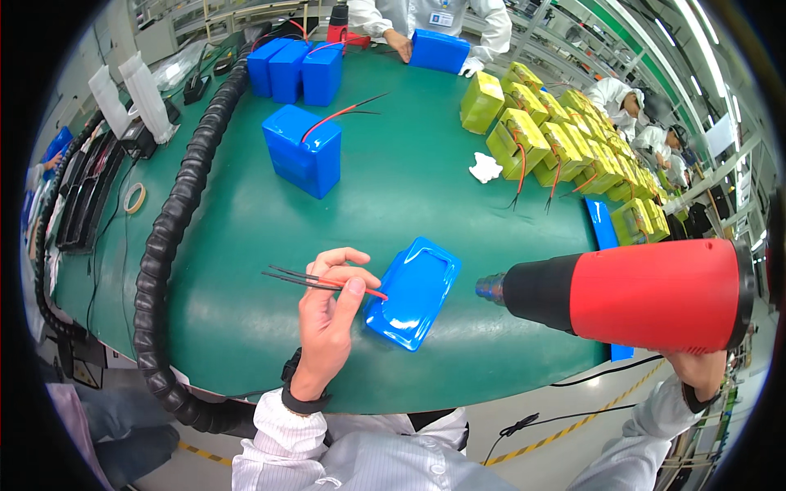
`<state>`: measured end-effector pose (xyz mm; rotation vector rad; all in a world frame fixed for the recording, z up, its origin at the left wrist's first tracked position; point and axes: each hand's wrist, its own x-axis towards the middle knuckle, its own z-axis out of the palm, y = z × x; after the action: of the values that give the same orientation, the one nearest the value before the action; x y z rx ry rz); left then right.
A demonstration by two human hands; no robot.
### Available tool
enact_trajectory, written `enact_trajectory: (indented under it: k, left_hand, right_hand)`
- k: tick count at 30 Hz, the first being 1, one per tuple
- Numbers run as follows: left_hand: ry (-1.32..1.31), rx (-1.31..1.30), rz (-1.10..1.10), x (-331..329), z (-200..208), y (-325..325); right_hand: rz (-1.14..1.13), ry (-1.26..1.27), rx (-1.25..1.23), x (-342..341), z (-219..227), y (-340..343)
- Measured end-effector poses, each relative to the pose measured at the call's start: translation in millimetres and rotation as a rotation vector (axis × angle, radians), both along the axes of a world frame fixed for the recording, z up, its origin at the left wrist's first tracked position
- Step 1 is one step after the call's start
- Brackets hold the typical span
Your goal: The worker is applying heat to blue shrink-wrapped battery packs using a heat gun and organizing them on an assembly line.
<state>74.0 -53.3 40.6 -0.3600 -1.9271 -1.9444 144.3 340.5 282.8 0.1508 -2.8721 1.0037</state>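
Observation:
Between the thumb and fingers of my left hand [332, 315] are the red and black wires [352, 288] of a battery pack. That blue shrink-wrapped battery pack [413, 290] stands on the green table in front of me, its shiny end facing up. My right hand [696, 370] is closed round the handle of a red and black heat gun [647, 293], mostly hidden beneath the gun's body. The gun's metal nozzle points left at the pack, a short way off its right side. Another blue battery pack [303, 151] with wires stands farther back.
Rows of yellow battery packs [565, 135] fill the right side, near a crumpled white scrap [485, 168]. Blue wrap sleeves [604, 225] lie at the right edge. A black ribbed hose [168, 237] runs along the left. Across the table, a co-worker's hand [399, 45] touches a blue pack [440, 51].

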Motion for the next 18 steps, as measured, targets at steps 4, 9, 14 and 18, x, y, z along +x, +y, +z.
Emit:
enact_trajectory:
  k: [4,9,14,18]
  left_hand:
    - [-0.058,0.029,0.043,8,11,12]
    - [0.010,-0.251,0.100,20,-1,24]
    - [0.028,-0.456,0.176,36,-6,48]
    - [0.069,-0.500,0.206,37,-11,51]
  right_hand:
    - [-0.071,-0.107,-0.171,-3,-2,-7]
    - [0.136,0.101,0.342,-15,3,9]
    - [0.147,0.073,0.285,-28,2,4]
    - [0.161,0.026,0.297,-27,5,8]
